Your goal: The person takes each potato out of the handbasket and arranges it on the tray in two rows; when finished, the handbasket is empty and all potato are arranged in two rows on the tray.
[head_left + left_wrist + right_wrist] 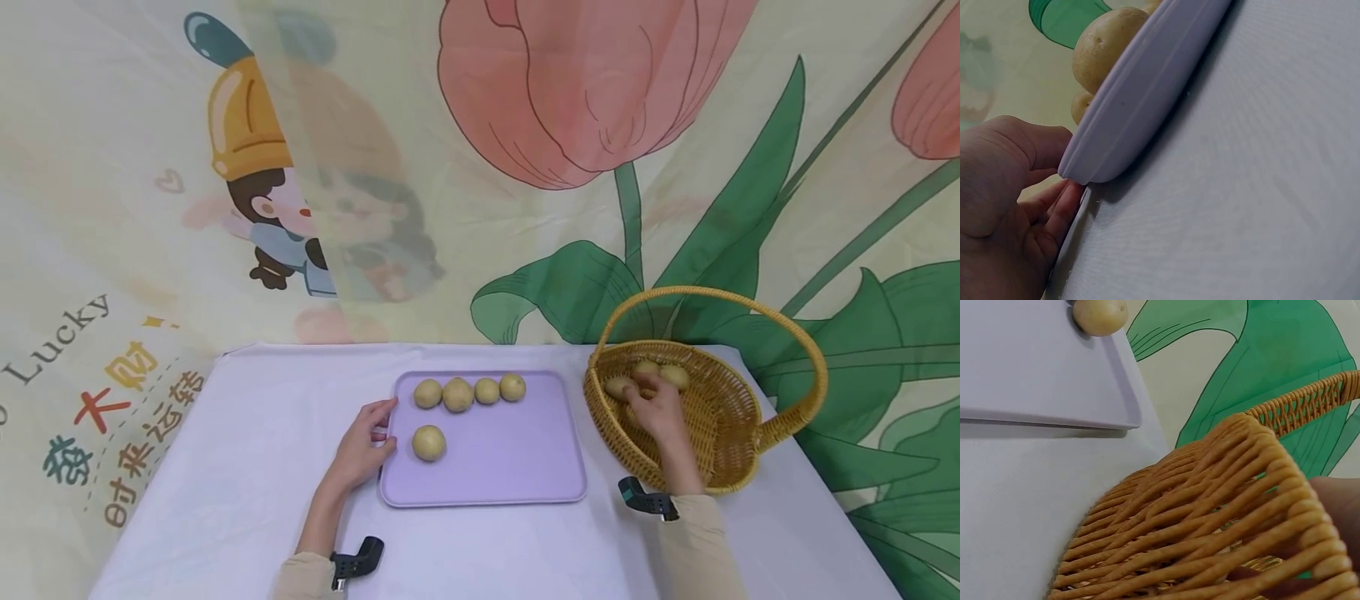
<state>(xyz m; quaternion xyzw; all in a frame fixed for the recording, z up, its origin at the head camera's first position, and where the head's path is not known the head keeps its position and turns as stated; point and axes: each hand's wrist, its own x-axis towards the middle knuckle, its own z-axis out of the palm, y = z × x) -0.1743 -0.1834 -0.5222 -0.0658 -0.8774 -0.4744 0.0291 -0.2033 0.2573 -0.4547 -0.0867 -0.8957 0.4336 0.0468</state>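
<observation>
From here I see a printed cloth (390,50) with pink tulips (592,92), green leaves (763,175) and a cartoon figure (251,150) behind the white-covered surface (225,467).

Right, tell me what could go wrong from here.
The lone front potato, being round, might roll if the left hand, at the edge of the tray, jogs it. The right hand, among the potatoes in the basket, might fumble one when lifting it out.

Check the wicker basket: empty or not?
Not empty: the head view shows potatoes inside the basket, at the right hand's fingers.
</observation>
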